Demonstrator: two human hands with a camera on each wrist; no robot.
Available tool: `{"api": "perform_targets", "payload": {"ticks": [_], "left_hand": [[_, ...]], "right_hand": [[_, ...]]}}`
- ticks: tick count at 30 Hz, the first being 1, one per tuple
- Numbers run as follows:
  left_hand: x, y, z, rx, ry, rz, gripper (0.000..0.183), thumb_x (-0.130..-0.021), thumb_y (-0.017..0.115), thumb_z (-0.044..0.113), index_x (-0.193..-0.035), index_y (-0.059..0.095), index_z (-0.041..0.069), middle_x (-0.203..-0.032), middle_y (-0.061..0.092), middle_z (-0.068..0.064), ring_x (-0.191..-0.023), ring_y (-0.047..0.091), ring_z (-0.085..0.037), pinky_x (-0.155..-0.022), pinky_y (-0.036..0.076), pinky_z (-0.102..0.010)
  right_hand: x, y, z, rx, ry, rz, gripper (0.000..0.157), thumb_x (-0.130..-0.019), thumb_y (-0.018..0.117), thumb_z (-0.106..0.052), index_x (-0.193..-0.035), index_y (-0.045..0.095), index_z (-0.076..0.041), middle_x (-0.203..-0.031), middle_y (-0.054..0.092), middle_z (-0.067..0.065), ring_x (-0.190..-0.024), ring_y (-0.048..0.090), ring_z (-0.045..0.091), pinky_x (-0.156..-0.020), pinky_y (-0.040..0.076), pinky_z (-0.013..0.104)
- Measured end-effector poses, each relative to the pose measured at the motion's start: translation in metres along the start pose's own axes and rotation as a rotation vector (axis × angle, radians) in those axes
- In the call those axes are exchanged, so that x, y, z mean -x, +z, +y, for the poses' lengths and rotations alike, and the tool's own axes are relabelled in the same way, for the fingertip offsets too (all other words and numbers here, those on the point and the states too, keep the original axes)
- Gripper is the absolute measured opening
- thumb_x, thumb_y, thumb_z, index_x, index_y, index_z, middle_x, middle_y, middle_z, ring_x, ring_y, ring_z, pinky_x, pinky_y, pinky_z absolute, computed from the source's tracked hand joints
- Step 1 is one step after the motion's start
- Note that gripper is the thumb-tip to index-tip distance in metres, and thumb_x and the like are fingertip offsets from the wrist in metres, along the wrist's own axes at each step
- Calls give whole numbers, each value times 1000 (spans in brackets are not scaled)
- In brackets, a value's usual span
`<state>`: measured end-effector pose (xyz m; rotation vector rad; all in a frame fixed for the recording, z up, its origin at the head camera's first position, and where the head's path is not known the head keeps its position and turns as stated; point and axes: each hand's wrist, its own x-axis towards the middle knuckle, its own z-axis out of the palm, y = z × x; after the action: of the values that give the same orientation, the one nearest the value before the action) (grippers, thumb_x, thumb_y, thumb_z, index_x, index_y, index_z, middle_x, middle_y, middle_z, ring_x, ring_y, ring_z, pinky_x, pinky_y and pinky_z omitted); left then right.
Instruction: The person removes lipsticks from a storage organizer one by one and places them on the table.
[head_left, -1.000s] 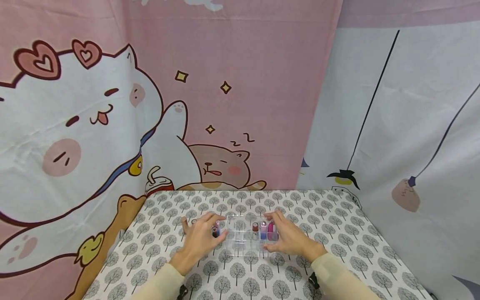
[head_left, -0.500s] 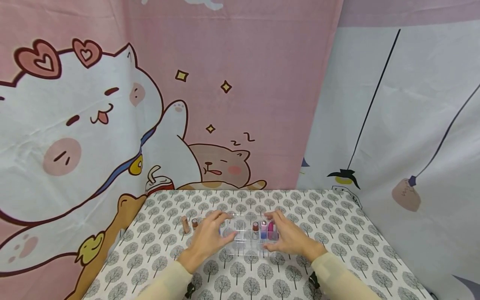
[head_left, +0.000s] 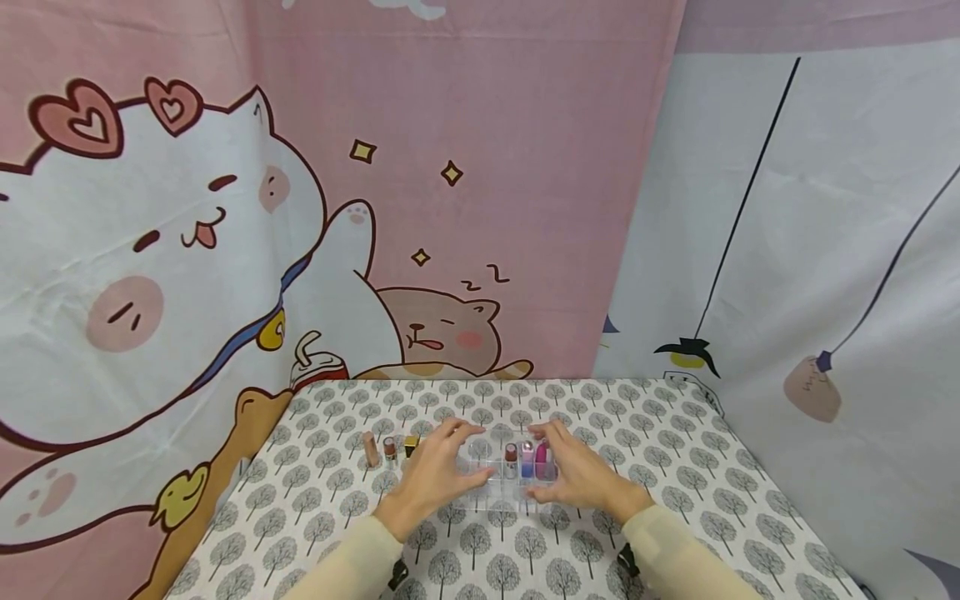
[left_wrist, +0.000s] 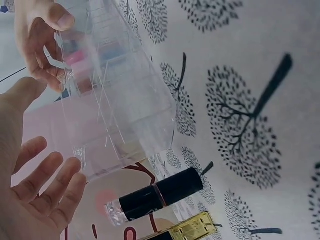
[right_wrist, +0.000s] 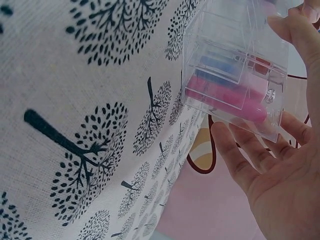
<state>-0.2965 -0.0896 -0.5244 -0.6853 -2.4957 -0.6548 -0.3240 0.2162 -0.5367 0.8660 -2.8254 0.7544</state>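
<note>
A clear plastic organizer box [head_left: 499,492] with divided compartments stands on the table. In its right part are a brown-capped lipstick [head_left: 511,460], a pink-and-blue tube [head_left: 527,460] and a magenta tube [right_wrist: 225,100]. My right hand [head_left: 581,472] holds the right end of the box, thumb at the front and fingers at the back. Fingers spread, my left hand [head_left: 438,471] hovers by the left half with nothing in its grasp; the left wrist view shows its fingertips near the box's edge. Whether they touch it I cannot tell.
Left of my left hand stand a tan tube [head_left: 371,450], another brown-capped lipstick [head_left: 390,451] and a gold-capped one [head_left: 411,445]. A black tube with a clear end [left_wrist: 155,196] shows in the left wrist view. Tree-print cloth [head_left: 637,533] covers the table.
My left hand has moved right, from beside the box's left end to over its left part, uncovering the lipsticks on the left. The right hand and the box stay in place.
</note>
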Motion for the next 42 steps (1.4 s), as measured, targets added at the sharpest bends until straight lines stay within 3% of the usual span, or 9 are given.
{"api": "perform_targets", "payload": {"ticks": [6,14,20,26,30,35,42], "left_hand": [[-5,5,6,-7,20,0,69,-87,104,43,-145,77,17,-134,79,-4,-102,78,-17,-90,72,-30],[-14,11,17,14,-15,-56,67,-89,104,42,-146,77,19,-132,79,-2,-103,76,-14,-84,68,-21],[-22,21,21,-2,45,-34,60,-90,104,37,-140,80,15,-127,83,-6,-98,78,-17,-84,68,-19],[-28,31,20,-74,98,-7,53,-90,103,36,-134,83,13,-121,84,-8,-82,74,-10,-70,62,-11],[-30,36,21,-120,107,-14,52,-91,103,37,-133,83,15,-118,84,-7,-79,75,-12,-68,63,-12],[-31,41,23,-98,112,-35,46,-93,102,31,-130,84,11,-116,84,-9,-79,79,-14,-67,63,-12],[-35,45,26,-122,110,-81,34,-97,98,29,-125,87,15,-109,87,-6,-83,82,-13,-72,66,-13]], "right_hand": [[0,-1,-1,-9,-2,-1,108,-85,104,-50,-170,47,-14,-148,62,8,-97,68,17,-75,59,24],[-1,0,-1,-16,-21,9,109,-84,105,-46,-169,48,-10,-143,63,9,-101,70,21,-76,60,24],[-2,0,0,-36,-10,0,110,-83,106,-45,-170,47,-10,-140,63,11,-101,70,22,-74,59,23],[-2,1,0,-34,-12,0,109,-84,105,-44,-170,47,-12,-139,63,11,-99,69,20,-73,59,22],[-3,1,1,-39,-13,4,110,-83,106,-44,-170,47,-10,-140,63,9,-99,69,20,-73,59,22],[-2,1,1,-62,-2,0,114,-82,107,-43,-171,45,-8,-137,63,7,-100,70,20,-74,60,23],[-1,1,1,-70,15,-2,114,-82,107,-44,-172,45,-11,-139,63,7,-103,71,19,-76,61,24]]}}
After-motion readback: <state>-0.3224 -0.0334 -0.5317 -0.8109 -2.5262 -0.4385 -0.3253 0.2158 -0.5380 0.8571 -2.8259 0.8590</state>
